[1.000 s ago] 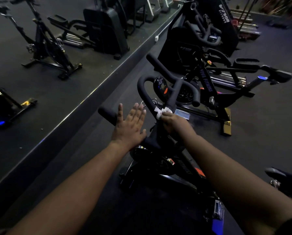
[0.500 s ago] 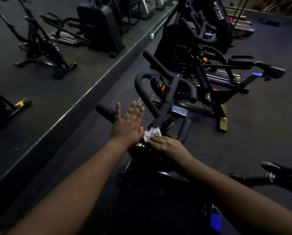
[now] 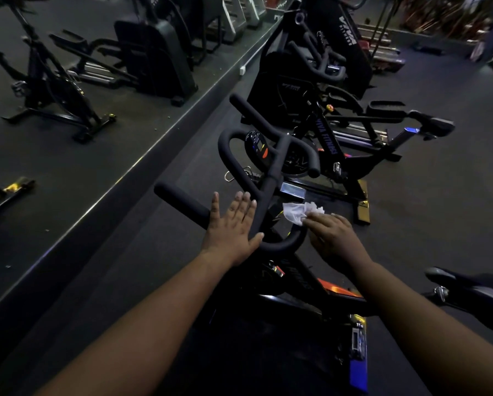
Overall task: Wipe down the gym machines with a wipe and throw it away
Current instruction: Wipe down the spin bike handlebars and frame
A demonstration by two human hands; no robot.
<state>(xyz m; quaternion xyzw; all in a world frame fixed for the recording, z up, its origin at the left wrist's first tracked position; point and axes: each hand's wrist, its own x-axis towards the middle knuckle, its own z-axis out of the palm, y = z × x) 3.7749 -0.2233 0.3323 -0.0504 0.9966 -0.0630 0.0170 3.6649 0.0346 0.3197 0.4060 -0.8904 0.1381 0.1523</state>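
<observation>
Right hand [image 3: 335,240] fingers pinch a crumpled white wipe [image 3: 298,212] — left hand [image 3: 232,228] fingers straight on matte handlebar [image 3: 268,178].

Crumpled white wipe [image 3: 298,212] lies against the black handlebar [image 3: 271,178].

Your left hand [image 3: 233,227] lies flat with fingers straight and together, thumb splayed, while your right hand [image 3: 332,235] reaches forward palm down, fingertips pinching, both forearms extended.

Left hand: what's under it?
The left hand lies flat, fingers straight, on the black handlebar, beside the centre bar. The bar section beneath the palm is covered, so its surface can't be seen.
</observation>
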